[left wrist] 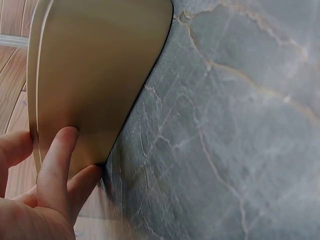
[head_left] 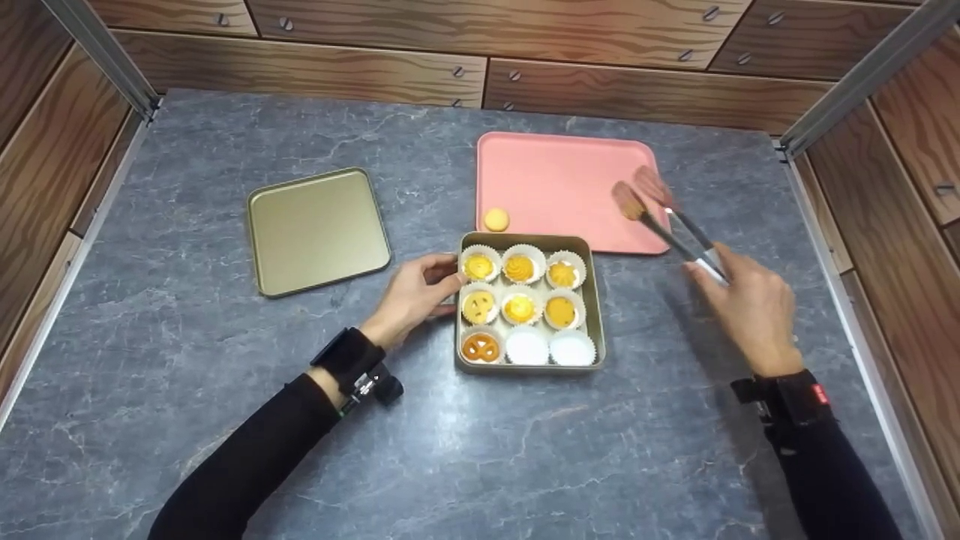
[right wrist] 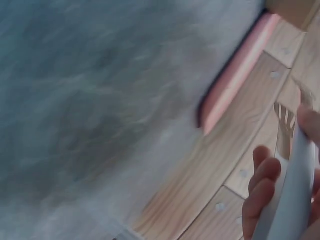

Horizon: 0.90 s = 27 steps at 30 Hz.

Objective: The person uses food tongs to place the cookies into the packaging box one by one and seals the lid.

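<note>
A square gold tin (head_left: 598,300) holds white paper cups with yellow and brown cookies. A pretzel-shaped cookie (head_left: 480,347) lies at its front left, and two white paper cups (head_left: 550,348) beside that show no cookie. My left hand (head_left: 412,296) rests against the tin's left side, thumb at the rim, and its straight fingers press the outer wall (left wrist: 100,75). My right hand (head_left: 750,307) grips tongs (head_left: 675,225) by their white handles. The fork-like tips stand apart over the pink tray's right side, with nothing between them.
The pink tray (head_left: 562,180) lies behind the tin, with one round yellow cookie (head_left: 496,220) near its front left corner. A gold lid (head_left: 319,232) lies on the grey marbled table (head_left: 435,457) to the left. Wood-patterned panels (head_left: 337,71) border the table.
</note>
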{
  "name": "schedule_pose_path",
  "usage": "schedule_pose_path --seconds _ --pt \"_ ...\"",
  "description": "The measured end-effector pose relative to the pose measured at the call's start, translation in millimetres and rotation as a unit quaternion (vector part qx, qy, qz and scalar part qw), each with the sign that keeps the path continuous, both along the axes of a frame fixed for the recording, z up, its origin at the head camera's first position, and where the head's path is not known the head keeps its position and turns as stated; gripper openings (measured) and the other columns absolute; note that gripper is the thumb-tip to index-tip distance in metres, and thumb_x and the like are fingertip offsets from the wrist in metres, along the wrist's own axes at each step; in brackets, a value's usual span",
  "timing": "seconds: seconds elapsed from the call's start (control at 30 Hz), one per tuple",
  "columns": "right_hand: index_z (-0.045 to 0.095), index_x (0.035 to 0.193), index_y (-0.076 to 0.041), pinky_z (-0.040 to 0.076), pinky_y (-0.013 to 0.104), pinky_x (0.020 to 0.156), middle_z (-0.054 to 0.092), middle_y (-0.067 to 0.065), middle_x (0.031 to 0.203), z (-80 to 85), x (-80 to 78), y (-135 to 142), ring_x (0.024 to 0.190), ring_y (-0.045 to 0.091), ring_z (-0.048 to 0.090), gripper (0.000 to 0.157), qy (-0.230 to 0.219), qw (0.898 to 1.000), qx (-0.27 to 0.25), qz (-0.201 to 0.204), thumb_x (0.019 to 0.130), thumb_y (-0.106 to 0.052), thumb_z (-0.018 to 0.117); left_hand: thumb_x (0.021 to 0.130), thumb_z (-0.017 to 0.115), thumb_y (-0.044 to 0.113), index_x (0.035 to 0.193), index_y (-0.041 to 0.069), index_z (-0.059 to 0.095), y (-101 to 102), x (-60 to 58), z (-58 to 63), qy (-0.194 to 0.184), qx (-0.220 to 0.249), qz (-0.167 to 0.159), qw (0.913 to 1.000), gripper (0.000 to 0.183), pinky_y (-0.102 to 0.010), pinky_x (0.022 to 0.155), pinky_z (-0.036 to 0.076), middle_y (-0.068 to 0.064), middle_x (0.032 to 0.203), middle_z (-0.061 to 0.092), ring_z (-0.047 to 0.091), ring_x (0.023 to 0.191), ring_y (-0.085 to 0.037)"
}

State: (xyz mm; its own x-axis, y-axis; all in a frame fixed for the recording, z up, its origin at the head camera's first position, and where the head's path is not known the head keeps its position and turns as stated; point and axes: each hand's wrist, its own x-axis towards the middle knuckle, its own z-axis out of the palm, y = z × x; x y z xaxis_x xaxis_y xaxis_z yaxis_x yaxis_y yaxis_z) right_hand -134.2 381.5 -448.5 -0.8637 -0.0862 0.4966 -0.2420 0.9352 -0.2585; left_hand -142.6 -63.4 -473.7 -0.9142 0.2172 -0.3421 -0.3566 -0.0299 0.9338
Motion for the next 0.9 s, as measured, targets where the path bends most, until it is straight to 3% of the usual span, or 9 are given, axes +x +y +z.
schedule_pose_path --seconds 0.13,0.4,0.9 --pt "0.073 0.117 -0.004 0.037 0.058 0.042 0.065 0.020 0.074 -5.5 -2.0 8 0.057 0.042 0.058 0.038 -0.025 0.999 0.001 -0.040 0.093 -0.033 0.079 0.098 0.071 0.009 0.148 0.001 0.051 1 -0.5 -0.1 -0.002 -0.009 -0.001 1.0000 0.055 -0.035 0.086 0.066 -0.018 0.140 0.059 0.067 0.115 -0.032" --pt "0.060 0.085 -0.008 0.027 0.045 0.036 0.051 0.009 0.063 -11.4 -7.8 12 0.051 0.034 0.048 0.039 -0.083 0.994 0.010 -0.065 0.095 -0.043 0.076 0.098 0.071 0.008 0.147 -0.001 0.051 1 -0.7 -1.4 -0.001 0.000 -0.002 1.0000 0.054 -0.036 0.086 0.066 -0.020 0.138 0.060 0.066 0.116 -0.033" --pt "0.051 0.076 -0.010 0.024 0.047 0.035 0.045 0.008 0.057 -13.8 -10.6 9 0.047 0.034 0.044 0.045 -0.102 0.992 0.027 -0.065 0.094 -0.043 0.076 0.098 0.071 0.008 0.147 0.000 0.052 1 -0.4 0.5 0.003 -0.001 -0.002 1.0000 0.053 -0.036 0.085 0.066 -0.020 0.139 0.060 0.067 0.114 -0.033"
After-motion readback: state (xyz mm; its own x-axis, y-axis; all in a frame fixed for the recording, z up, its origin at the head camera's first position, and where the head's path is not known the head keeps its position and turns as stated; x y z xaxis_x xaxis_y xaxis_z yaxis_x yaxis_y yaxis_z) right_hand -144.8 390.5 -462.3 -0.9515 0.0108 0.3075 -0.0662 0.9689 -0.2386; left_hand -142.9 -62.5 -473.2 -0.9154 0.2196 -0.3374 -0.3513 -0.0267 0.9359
